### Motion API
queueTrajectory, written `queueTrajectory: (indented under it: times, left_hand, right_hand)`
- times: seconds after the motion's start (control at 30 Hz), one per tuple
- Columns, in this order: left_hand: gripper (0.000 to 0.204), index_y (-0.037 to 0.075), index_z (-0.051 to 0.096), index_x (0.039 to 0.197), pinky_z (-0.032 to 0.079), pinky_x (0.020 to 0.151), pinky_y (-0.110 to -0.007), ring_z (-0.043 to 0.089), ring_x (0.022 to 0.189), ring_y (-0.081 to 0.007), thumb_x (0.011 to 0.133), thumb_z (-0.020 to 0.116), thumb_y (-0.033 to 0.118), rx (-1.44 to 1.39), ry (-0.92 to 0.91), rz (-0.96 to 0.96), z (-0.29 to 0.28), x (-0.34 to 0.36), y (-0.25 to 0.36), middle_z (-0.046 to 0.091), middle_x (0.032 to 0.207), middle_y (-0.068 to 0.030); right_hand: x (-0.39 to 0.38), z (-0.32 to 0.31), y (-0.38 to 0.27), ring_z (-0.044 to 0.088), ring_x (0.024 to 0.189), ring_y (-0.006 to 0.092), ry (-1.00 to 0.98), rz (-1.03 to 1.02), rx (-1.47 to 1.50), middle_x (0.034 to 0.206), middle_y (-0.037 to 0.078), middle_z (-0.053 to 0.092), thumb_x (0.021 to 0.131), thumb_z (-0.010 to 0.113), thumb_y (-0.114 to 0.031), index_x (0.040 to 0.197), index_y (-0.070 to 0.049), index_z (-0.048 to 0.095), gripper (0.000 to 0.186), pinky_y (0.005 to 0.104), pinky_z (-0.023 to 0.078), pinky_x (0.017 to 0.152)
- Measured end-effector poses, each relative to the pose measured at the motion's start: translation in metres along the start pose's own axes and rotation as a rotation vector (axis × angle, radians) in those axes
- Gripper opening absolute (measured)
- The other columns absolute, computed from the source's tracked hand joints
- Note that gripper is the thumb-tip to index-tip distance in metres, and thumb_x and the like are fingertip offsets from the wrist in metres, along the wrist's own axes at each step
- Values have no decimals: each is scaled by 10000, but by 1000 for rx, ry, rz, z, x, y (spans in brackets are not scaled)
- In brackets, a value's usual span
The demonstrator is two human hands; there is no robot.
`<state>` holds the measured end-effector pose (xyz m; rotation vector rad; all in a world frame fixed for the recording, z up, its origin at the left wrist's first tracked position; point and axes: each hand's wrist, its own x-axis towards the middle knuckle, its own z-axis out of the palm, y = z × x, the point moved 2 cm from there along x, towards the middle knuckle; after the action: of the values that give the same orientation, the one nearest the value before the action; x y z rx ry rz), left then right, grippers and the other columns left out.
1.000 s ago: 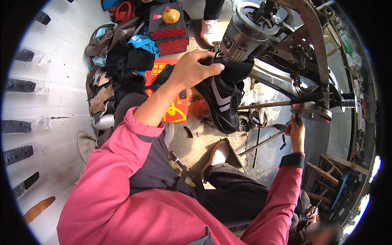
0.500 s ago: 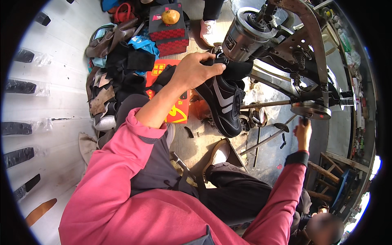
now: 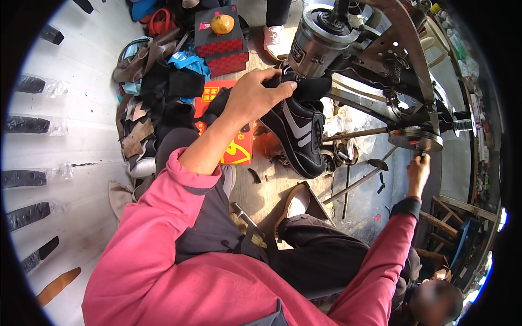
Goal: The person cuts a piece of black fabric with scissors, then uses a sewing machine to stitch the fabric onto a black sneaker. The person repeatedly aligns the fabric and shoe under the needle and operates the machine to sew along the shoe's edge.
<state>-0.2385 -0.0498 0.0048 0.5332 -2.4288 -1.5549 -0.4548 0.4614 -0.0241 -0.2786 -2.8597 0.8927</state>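
Note:
A black sneaker point(image 3: 298, 142) with pale stripes hangs toe down beneath the metal head point(image 3: 315, 49) of a hand-cranked shoe-sewing machine. Its collar is up against the bottom of that head, where the needle area is hidden. My left hand point(image 3: 256, 98) pinches the shoe's upper edge between thumb and fingers, just left of the head. Farther right, my right hand point(image 3: 418, 173) is closed round the small crank handle point(image 3: 421, 154) under the rim of the round handwheel point(image 3: 416, 139).
Leather and fabric scraps point(image 3: 163, 81) pile at the left beside dark boxes point(image 3: 220, 46) topped by a round yellowish fruit point(image 3: 222, 24). A red box point(image 3: 239, 144) lies behind my left forearm. Another person's white shoe point(image 3: 275, 41) stands at the back; someone's blurred head point(image 3: 435, 301) shows lower right.
My right hand has moved right and slightly away from me, carrying the crank handle along the wheel. My left hand keeps its pinch on the sneaker, which has hardly shifted.

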Motion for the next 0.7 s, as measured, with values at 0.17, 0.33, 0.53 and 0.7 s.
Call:
queueTrajectory:
  times: [0.17, 0.33, 0.53, 0.7]
  left_hand:
    - [639, -50, 697, 1283, 512, 979, -332, 708, 1083, -239, 906, 783, 459, 20, 68, 53, 0, -6, 3, 757, 1142, -179]
    - [630, -44, 687, 1301, 509, 994, -342, 706, 1109, -248, 919, 779, 449, -17, 48, 67, 1, -5, 1, 759, 1153, -182]
    - [630, -56, 668, 1331, 492, 1028, -345, 684, 1184, -262, 934, 772, 422, -2, 78, 88, 1, -3, -5, 734, 1233, -200]
    - [608, -60, 663, 1337, 486, 1039, -346, 677, 1202, -266, 939, 767, 387, -35, 49, 72, 0, -3, -6, 726, 1263, -199]
  right_hand:
    - [-70, 43, -54, 639, 558, 148, -473, -55, 169, 711, 59, 656, 1054, 623, -248, 1149, -24, 644, 244, 317, 489, 492]
    - [-44, -35, -81, 580, 611, 96, -192, -283, 286, 701, 27, 620, 1058, 617, -240, 1087, -25, 679, 226, 276, 454, 546]
    - [19, -23, 3, 702, 670, 248, 94, -185, -112, 793, 136, 704, 1031, 602, -244, 1201, -85, 645, 236, 409, 549, 637]
    - [-48, 44, -24, 678, 589, 213, -496, -8, 23, 727, 123, 692, 1033, 629, -256, 1248, -17, 609, 322, 376, 535, 577]
